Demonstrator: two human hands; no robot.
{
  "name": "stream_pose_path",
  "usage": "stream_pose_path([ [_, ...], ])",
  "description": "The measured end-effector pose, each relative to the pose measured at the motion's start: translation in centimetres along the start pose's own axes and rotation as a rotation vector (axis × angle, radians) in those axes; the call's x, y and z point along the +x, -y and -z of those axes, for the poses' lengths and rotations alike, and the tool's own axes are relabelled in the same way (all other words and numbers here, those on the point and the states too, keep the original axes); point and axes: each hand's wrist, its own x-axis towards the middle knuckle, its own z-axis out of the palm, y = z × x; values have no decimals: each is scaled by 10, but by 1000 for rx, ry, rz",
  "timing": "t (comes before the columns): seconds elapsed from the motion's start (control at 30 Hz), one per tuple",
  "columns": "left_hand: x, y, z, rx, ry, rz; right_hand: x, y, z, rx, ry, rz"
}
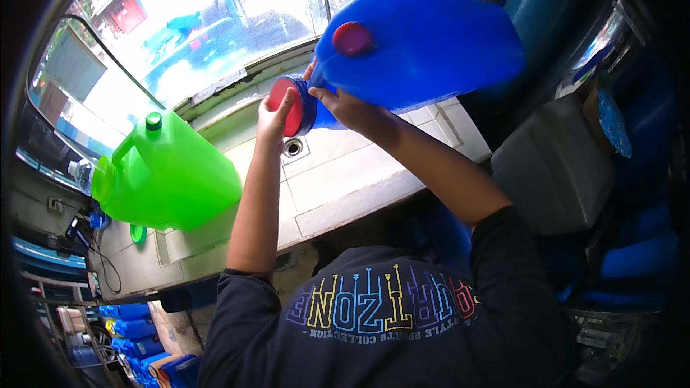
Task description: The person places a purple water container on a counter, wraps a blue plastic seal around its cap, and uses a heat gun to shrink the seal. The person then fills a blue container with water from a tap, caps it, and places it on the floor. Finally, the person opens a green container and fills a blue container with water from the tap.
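A large blue plastic jerrycan (pixel 420 48) lies tilted on its side above the tiled counter, its wide mouth towards the left. My left hand (pixel 272 118) grips the wide red and blue screw lid (pixel 294 108) at that mouth, thumb across the red face. At the neck end, my right hand (pixel 356 110) holds the jerrycan; some of its fingers are hidden behind the plastic. A small red cap (pixel 353 39) sits on the jerrycan's upper side. Left of my hands, a green jerrycan (pixel 172 172) stands with its wide mouth uncovered and a small dark green cap (pixel 153 121) on top.
A drain (pixel 292 147) is set in the white tiled counter (pixel 323 183) below my hands. Near the green jerrycan lie a green lid (pixel 138 233) and a clear plastic bottle (pixel 82 175). A window (pixel 215 27) lies beyond; a grey container (pixel 550 167) stands right.
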Motion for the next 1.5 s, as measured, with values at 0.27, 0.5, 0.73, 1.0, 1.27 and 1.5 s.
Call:
stream_pose_path([
  [0.27,-22,100,18,-626,-16,618,-29,-54,0,-558,240,-78],
  [0.5,-129,117,-46,322,231,-212,-42,-69,12,-647,271,-151],
  [0.73,-164,160,-78,968,690,-1060,-53,-75,20,-673,292,-203],
  [1.0,-159,161,-78,991,786,-917,-54,-77,14,-694,323,-255],
  [1.27,-105,99,2,604,-116,-792,34,-23,65,-147,147,-601],
  [1.5,61,24,36,496,-289,-844,66,-20,125,743,-244,-820],
])
